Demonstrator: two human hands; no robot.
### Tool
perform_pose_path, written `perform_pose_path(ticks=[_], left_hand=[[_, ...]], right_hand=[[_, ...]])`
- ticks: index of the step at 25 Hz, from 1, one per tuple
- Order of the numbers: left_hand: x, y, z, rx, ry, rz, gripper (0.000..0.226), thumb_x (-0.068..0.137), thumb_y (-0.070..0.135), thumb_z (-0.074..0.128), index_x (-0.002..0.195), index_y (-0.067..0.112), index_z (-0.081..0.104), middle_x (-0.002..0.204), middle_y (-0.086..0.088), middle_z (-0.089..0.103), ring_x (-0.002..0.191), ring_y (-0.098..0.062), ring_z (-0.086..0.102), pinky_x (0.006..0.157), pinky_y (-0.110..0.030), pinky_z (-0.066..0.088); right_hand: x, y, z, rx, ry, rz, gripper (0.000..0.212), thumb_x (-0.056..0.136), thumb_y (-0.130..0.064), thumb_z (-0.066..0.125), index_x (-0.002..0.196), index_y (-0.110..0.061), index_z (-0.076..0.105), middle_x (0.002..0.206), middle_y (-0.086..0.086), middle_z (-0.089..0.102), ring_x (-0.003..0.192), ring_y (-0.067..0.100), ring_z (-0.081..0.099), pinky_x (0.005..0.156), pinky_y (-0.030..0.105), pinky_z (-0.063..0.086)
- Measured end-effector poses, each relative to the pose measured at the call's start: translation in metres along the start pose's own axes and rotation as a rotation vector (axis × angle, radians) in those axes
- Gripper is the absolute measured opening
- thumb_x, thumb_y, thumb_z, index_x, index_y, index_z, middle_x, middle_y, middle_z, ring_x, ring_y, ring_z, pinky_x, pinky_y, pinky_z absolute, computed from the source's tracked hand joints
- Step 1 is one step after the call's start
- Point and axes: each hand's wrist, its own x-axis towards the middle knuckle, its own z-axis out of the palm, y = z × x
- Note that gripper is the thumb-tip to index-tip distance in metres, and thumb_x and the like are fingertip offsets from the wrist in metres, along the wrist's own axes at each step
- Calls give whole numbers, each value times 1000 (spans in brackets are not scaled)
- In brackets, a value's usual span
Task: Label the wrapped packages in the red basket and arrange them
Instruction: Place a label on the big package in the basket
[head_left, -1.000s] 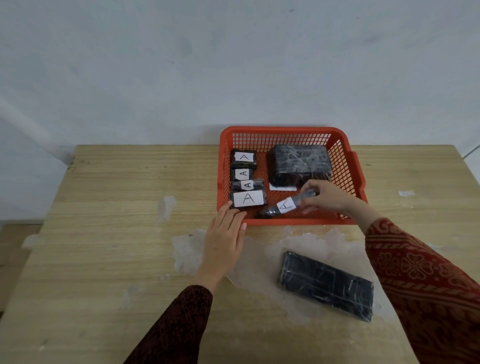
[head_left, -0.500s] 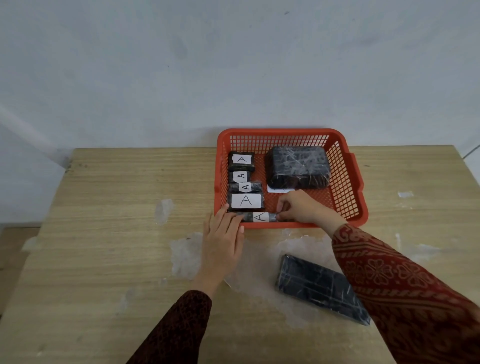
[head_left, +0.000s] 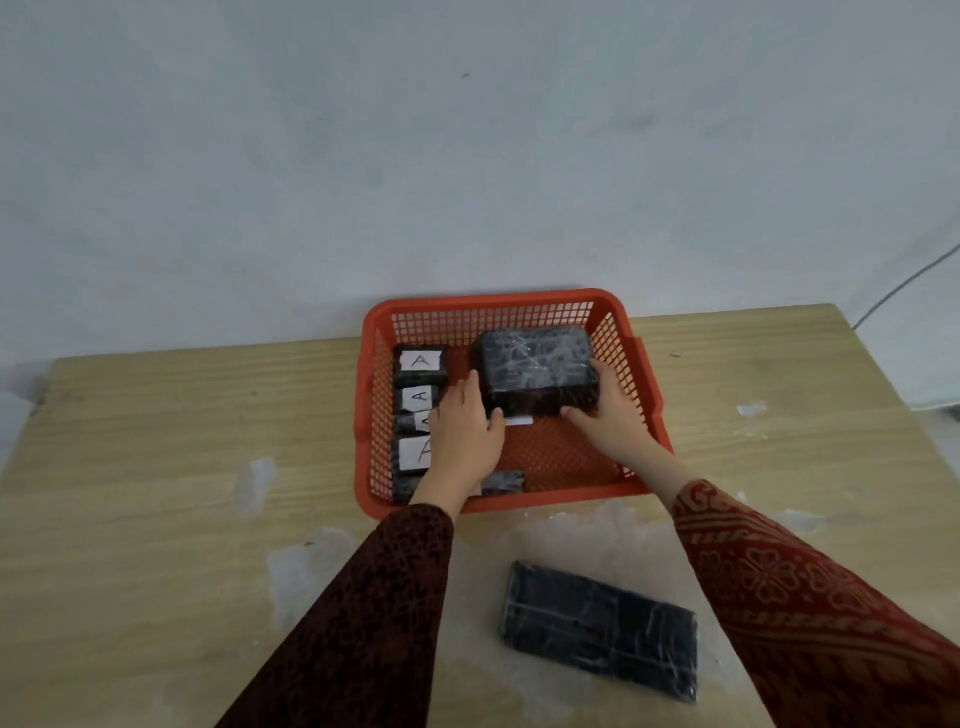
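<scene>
Black package (head_left: 537, 369) between both hands

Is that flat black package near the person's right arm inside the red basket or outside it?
Outside. The flat black package lies on the wooden table, in front of the red basket, with no label visible.

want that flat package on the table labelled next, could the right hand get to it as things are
Probably yes, once it lets go. The right hand is gripping the big package in the basket; the flat package lies uncovered on the table, just under that forearm.
</scene>
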Motion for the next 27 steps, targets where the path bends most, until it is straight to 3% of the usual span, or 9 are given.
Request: perform_pose_path(ticks=[3,6,8,11,15,18,21,23,27], left_hand=[[9,10,11,12,106,-88,52,98,28,38,146,9,27,147,-13,39,137,-26,31,117,-47,9],[8,11,5,-212,349,-110,41,98,25,41,135,9,47,128,-13,55,122,-29,47,112,-50,24],[4,11,-4,-348,435,-111,37,98,26,42,127,8,55,121,-13,57,114,-27,51,104,-40,37],[-4,19,-9,-479,475,-116,37,99,30,41,125,8,57,122,-12,57,113,-24,52,95,-29,39],[-9,19,6,-596,409,-49,46,97,27,46,141,17,39,137,-10,52,125,-23,49,105,-42,41],[-4,14,17,-579,381,-30,61,94,27,53,148,24,24,151,-4,36,137,-19,33,114,-37,28],[19,16,21,-456,205,-20,84,91,35,57,151,27,-1,158,-5,16,143,-19,16,115,-34,17],[36,17,22,-350,89,-24,94,88,42,60,150,26,-9,160,-6,0,145,-21,5,117,-39,12],[48,10,28,-212,4,23,88,88,51,53,150,28,-5,156,-1,-26,144,-18,-17,116,-39,1]], right_hand=[[-5,2,-2,-12,26,-94,77,79,-12,72,143,-8,29,140,19,47,129,33,43,108,39,35],[-14,0,-15,-112,117,-226,81,75,-16,75,142,-20,29,136,10,50,124,27,42,105,44,35],[-12,-6,-25,-94,176,-303,74,78,-13,73,140,-21,33,130,9,53,119,24,46,102,42,40],[4,-17,-38,70,194,-275,58,85,-8,66,135,-13,37,128,12,57,119,25,52,100,39,44],[23,-17,-36,157,194,-143,39,89,-9,59,123,-8,39,123,17,59,114,31,56,95,45,49],[30,-14,-26,52,237,-161,42,90,-6,56,129,-5,40,127,19,57,116,34,55,91,32,44],[31,-7,-10,-116,93,-150,69,91,-19,59,148,-9,22,157,22,18,143,37,21,115,40,23],[31,2,3,-238,8,-174,74,91,-32,59,150,-13,18,159,21,-5,146,38,-1,119,45,10],[41,13,10,-388,-16,-252,64,98,-44,39,150,-14,17,160,17,-2,147,34,-10,120,43,1]])
